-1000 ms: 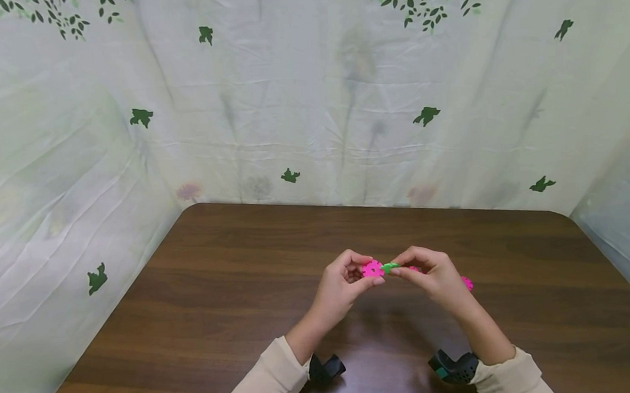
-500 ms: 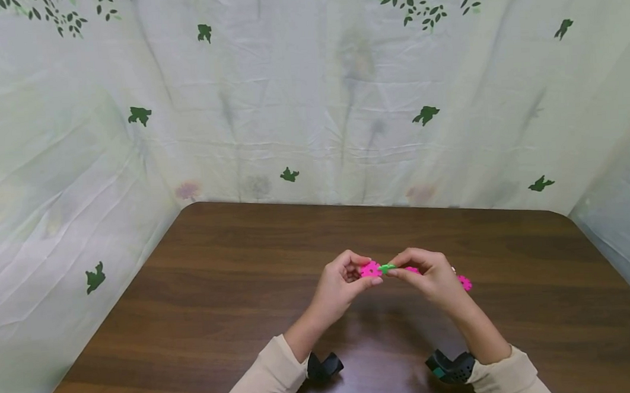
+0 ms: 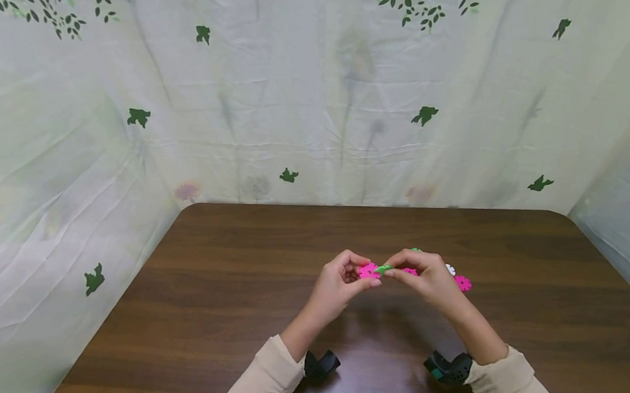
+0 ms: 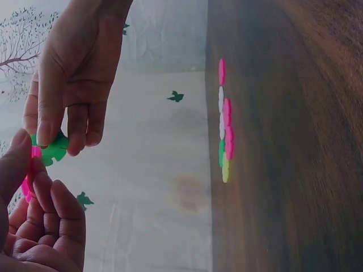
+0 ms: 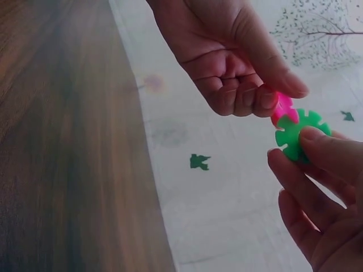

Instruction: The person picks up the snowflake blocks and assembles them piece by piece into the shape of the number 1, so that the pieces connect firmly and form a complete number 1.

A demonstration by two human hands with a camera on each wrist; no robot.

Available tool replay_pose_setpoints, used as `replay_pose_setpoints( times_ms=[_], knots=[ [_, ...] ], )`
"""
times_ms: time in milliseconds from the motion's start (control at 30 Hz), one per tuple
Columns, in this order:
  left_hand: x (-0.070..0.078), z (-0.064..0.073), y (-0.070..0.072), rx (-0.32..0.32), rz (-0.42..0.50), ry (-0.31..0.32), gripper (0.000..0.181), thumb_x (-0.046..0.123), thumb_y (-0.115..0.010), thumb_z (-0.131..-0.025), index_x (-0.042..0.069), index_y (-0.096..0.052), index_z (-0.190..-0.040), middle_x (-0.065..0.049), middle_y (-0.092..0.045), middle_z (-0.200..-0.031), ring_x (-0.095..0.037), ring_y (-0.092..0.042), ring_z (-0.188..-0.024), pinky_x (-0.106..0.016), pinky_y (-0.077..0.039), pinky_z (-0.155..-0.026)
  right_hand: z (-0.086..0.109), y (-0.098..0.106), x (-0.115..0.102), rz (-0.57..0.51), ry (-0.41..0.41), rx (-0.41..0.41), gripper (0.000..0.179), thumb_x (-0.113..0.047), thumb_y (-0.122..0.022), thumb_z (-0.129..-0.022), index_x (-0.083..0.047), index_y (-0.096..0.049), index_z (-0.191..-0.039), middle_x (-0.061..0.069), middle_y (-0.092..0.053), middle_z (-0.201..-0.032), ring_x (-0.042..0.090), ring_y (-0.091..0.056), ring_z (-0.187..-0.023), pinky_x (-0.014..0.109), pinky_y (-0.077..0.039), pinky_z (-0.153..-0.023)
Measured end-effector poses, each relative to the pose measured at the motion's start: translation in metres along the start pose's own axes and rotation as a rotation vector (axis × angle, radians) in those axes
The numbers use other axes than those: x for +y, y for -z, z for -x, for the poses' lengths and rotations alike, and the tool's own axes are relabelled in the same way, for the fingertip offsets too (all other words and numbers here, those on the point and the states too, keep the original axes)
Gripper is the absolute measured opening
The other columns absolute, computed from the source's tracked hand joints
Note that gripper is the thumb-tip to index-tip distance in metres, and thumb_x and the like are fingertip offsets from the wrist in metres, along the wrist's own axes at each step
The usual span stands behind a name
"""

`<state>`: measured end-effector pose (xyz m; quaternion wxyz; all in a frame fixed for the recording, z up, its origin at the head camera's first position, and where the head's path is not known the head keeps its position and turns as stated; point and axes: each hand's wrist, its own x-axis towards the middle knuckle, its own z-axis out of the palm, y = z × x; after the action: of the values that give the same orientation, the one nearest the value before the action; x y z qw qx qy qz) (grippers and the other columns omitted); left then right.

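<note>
Pinching above the desk [image 3: 244, 271], the left grip [image 3: 341, 283] holds a pink notched disc [image 3: 367, 271], the right grip [image 3: 427, 274] a green notched disc [image 5: 292, 135] touching it; both probably light, stiff, best held by outer rims.

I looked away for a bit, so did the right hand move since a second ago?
Yes. The right hand has shifted slightly left in the head view, judged against the dark green bird print above it.

Left hand [image 3: 343, 281] pinching a pink disc [image 3: 367, 271] against right hand's [image 3: 426, 272] green one [image 3: 382, 270], kinda toward the table's [image 3: 243, 253] far edge.
</note>
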<state>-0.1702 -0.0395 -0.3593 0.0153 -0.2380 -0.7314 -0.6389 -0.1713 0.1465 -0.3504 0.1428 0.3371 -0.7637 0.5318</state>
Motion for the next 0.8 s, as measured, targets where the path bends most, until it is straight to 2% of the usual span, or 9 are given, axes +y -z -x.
replay_pose_setpoints(
  times_ms=[167,300,367,467,600,700,800],
  knots=[
    [0.002,0.000,0.002,-0.011,-0.023,0.016,0.028,0.002,-0.070,-0.075,-0.006,-0.055,-0.098,-0.013,-0.064,-0.083,-0.010,-0.052,-0.066,-0.020,-0.044,-0.060,0.001,0.001,-0.003,0.000,-0.075,-0.014,0.014,0.011,-0.064,-0.075,0.003,-0.063,-0.085,0.011,-0.062,-0.080,0.017,-0.057,-0.069,0.025,-0.048,-0.058],
    [0.003,0.000,0.003,-0.007,-0.076,-0.016,0.028,0.004,-0.070,-0.076,-0.004,-0.057,-0.099,-0.010,-0.064,-0.083,-0.012,-0.052,-0.067,-0.023,-0.045,-0.061,0.002,0.004,-0.003,-0.031,-0.130,-0.038,0.013,0.009,-0.062,-0.079,0.003,-0.062,-0.091,0.012,-0.062,-0.085,0.021,-0.058,-0.073,0.028,-0.050,-0.062],
    [0.004,0.000,0.004,0.001,-0.114,-0.054,0.028,0.005,-0.071,-0.076,-0.003,-0.058,-0.099,-0.008,-0.063,-0.084,-0.014,-0.053,-0.067,-0.025,-0.046,-0.062,0.002,0.006,-0.001,-0.051,-0.142,-0.039,0.013,0.008,-0.060,-0.080,0.004,-0.062,-0.093,0.013,-0.061,-0.087,0.024,-0.059,-0.074,0.030,-0.051,-0.063],
    [0.003,0.000,0.004,0.018,-0.163,-0.154,0.030,0.004,-0.072,-0.074,-0.003,-0.059,-0.100,-0.009,-0.060,-0.088,-0.017,-0.053,-0.069,-0.027,-0.047,-0.063,0.004,0.007,0.007,-0.090,-0.151,-0.032,0.015,0.008,-0.059,-0.081,0.004,-0.062,-0.095,0.014,-0.059,-0.089,0.024,-0.060,-0.075,0.031,-0.051,-0.065],
    [-0.013,-0.003,0.004,0.024,-0.214,-0.285,0.038,0.007,-0.075,-0.072,0.000,-0.059,-0.106,-0.010,-0.057,-0.100,-0.018,-0.052,-0.075,-0.028,-0.047,-0.065,0.007,0.008,0.020,-0.151,-0.166,-0.020,0.017,0.007,-0.058,-0.083,0.003,-0.061,-0.099,0.014,-0.061,-0.089,0.021,-0.062,-0.072,0.030,-0.051,-0.065],
    [-0.026,-0.006,0.004,0.015,-0.251,-0.350,0.044,0.011,-0.076,-0.071,0.005,-0.058,-0.111,-0.006,-0.055,-0.105,-0.017,-0.052,-0.078,-0.026,-0.047,-0.066,0.007,0.008,0.024,-0.194,-0.169,-0.033,0.017,0.005,-0.058,-0.084,0.003,-0.061,-0.101,0.014,-0.062,-0.087,0.023,-0.062,-0.070,0.032,-0.052,-0.065],
    [-0.031,-0.006,0.003,0.002,-0.283,-0.403,0.046,0.014,-0.076,-0.071,0.006,-0.057,-0.113,-0.002,-0.054,-0.107,-0.015,-0.053,-0.080,-0.023,-0.047,-0.067,0.007,0.007,0.024,-0.217,-0.173,-0.053,0.017,0.003,-0.058,-0.084,0.004,-0.060,-0.101,0.015,-0.063,-0.085,0.026,-0.062,-0.067,0.036,-0.051,-0.066]
  ],
)
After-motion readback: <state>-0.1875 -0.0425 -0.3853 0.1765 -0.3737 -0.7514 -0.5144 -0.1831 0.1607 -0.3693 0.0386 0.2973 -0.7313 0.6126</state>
